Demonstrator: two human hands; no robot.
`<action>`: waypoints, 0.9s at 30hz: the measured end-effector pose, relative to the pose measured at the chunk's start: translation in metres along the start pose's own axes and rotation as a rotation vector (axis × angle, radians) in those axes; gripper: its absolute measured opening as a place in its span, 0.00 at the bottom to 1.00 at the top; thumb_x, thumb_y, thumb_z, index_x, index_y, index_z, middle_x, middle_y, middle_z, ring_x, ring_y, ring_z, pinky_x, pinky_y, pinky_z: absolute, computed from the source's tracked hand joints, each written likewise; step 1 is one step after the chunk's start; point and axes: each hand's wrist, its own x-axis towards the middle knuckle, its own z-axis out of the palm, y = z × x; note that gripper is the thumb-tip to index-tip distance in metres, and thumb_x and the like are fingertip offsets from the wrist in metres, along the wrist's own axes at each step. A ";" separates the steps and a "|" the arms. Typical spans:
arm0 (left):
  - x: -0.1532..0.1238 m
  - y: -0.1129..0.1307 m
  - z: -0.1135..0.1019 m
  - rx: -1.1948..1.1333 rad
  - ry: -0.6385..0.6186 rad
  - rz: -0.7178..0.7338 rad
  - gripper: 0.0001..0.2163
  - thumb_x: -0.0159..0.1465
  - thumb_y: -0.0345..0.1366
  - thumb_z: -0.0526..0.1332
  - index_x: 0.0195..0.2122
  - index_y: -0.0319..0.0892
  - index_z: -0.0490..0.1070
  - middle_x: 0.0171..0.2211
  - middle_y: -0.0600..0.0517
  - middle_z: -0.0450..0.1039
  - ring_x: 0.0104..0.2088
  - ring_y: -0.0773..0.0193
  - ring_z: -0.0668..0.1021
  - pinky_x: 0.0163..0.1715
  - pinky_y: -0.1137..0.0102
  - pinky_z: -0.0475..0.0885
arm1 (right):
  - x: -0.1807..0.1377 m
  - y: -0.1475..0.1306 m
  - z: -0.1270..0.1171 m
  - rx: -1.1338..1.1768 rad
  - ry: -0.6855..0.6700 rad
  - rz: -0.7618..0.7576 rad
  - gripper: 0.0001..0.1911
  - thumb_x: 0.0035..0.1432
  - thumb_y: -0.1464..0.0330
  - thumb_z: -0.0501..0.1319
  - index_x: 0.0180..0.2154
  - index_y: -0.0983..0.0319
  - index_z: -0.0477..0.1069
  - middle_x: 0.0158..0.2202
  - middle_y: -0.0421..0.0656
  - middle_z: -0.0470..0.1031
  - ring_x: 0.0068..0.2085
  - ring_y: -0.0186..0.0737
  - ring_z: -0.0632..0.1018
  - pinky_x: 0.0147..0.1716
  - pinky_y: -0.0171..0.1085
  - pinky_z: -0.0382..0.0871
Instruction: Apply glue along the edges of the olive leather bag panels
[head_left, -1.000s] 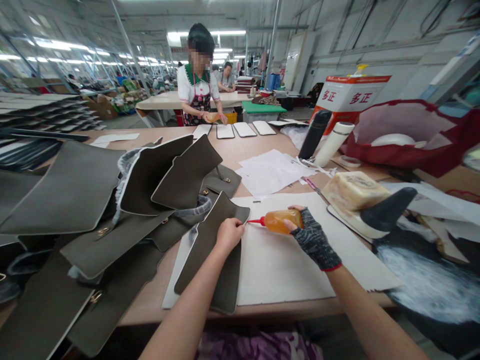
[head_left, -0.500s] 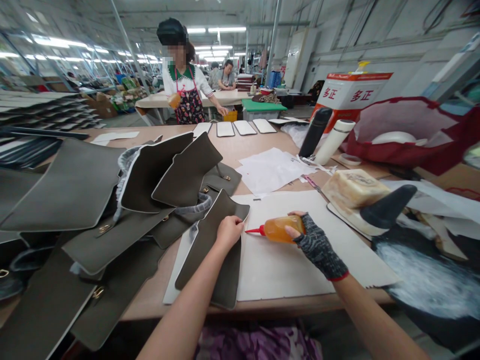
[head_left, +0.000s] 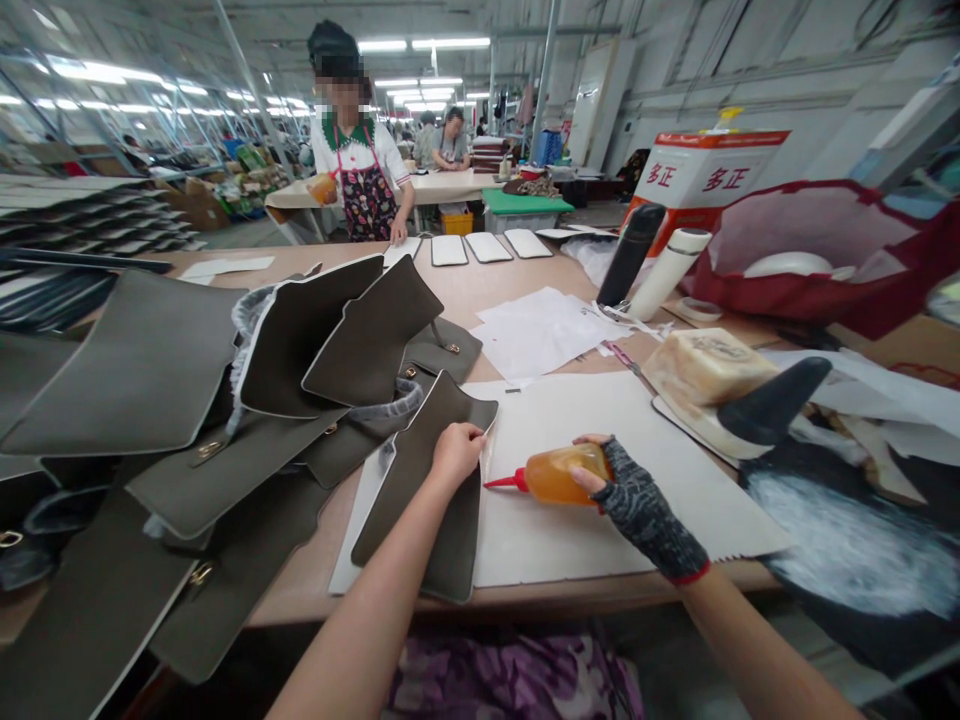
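Since the earlier frames, the bottle has come down along the right edge of the panel, its red nozzle now lower on that edge; the co-worker across the table has swung a second bottle out to the side.

The panel lies slantwise, partly over the white board in front of us. Our left hand pinches it near the top right corner, thumb and fingertips drawn together at the edge. Our right hand, in a fingerless glove, wraps the bottle, which lies almost level above the board, tip just beside the panel's edge; whether it touches, we cannot tell.

As to progress, we judge the work on this edge to be partway: the tip sits below the upper corner, with a longer stretch of edge below it. We cannot make out clearly what has been laid down so far.

To our left, more dark pieces lie heaped. Beyond the board are loose paper and, to the right, a yellowish block. Farther off, the co-worker's hand rests by white pieces set in a row.
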 end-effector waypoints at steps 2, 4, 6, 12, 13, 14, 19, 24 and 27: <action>0.002 -0.003 0.001 -0.017 -0.008 0.009 0.09 0.55 0.34 0.56 0.31 0.39 0.75 0.26 0.50 0.74 0.26 0.67 0.74 0.28 0.75 0.67 | -0.005 0.000 0.000 0.008 -0.018 0.007 0.19 0.52 0.57 0.56 0.43 0.60 0.60 0.40 0.44 0.67 0.40 0.42 0.71 0.41 0.41 0.67; 0.003 -0.006 0.003 -0.031 -0.014 0.015 0.09 0.55 0.34 0.56 0.32 0.38 0.75 0.26 0.50 0.74 0.26 0.67 0.74 0.28 0.75 0.67 | -0.009 0.000 0.000 0.011 -0.032 0.023 0.19 0.52 0.57 0.56 0.43 0.60 0.60 0.40 0.44 0.67 0.40 0.42 0.71 0.41 0.41 0.67; 0.004 -0.008 0.004 -0.039 -0.017 0.015 0.09 0.55 0.34 0.56 0.33 0.38 0.75 0.28 0.50 0.75 0.27 0.67 0.74 0.28 0.75 0.67 | -0.013 -0.001 0.001 0.010 -0.043 0.045 0.19 0.52 0.57 0.56 0.43 0.60 0.60 0.41 0.44 0.66 0.40 0.42 0.71 0.41 0.41 0.67; 0.006 -0.011 0.006 -0.037 -0.002 0.019 0.09 0.55 0.33 0.57 0.34 0.39 0.75 0.30 0.50 0.75 0.29 0.67 0.75 0.30 0.75 0.68 | -0.023 -0.006 0.002 0.021 -0.065 0.023 0.20 0.51 0.57 0.56 0.42 0.61 0.60 0.41 0.47 0.66 0.42 0.44 0.70 0.43 0.43 0.65; 0.006 -0.011 0.006 -0.038 0.000 0.020 0.09 0.55 0.34 0.57 0.34 0.39 0.75 0.30 0.50 0.75 0.29 0.67 0.75 0.30 0.74 0.68 | -0.024 -0.008 0.002 0.020 -0.073 0.034 0.19 0.51 0.57 0.56 0.42 0.61 0.60 0.41 0.47 0.66 0.41 0.45 0.70 0.41 0.43 0.65; 0.006 -0.011 0.006 -0.038 0.000 0.020 0.09 0.55 0.34 0.57 0.34 0.39 0.75 0.30 0.50 0.75 0.29 0.66 0.75 0.31 0.74 0.68 | -0.026 -0.009 0.002 0.015 -0.077 0.047 0.19 0.51 0.57 0.56 0.42 0.61 0.60 0.41 0.47 0.67 0.40 0.45 0.70 0.39 0.43 0.67; 0.005 -0.011 0.006 -0.048 -0.002 0.034 0.10 0.55 0.32 0.57 0.35 0.39 0.75 0.28 0.50 0.75 0.29 0.65 0.75 0.31 0.73 0.68 | -0.031 -0.018 0.001 -0.038 -0.089 0.079 0.18 0.50 0.57 0.55 0.41 0.60 0.61 0.37 0.44 0.68 0.35 0.42 0.72 0.30 0.38 0.68; 0.006 -0.011 0.007 -0.048 0.004 0.041 0.10 0.55 0.33 0.56 0.34 0.38 0.75 0.27 0.50 0.75 0.28 0.66 0.75 0.31 0.73 0.68 | -0.035 -0.024 -0.001 -0.026 -0.150 0.117 0.20 0.50 0.57 0.54 0.42 0.62 0.60 0.37 0.45 0.68 0.32 0.39 0.72 0.25 0.36 0.67; 0.006 -0.011 0.008 -0.051 0.006 0.043 0.10 0.55 0.33 0.56 0.34 0.38 0.75 0.27 0.51 0.75 0.28 0.66 0.75 0.31 0.74 0.68 | -0.036 -0.024 -0.002 0.003 -0.178 0.157 0.20 0.50 0.57 0.55 0.42 0.62 0.60 0.38 0.45 0.68 0.30 0.37 0.71 0.19 0.33 0.65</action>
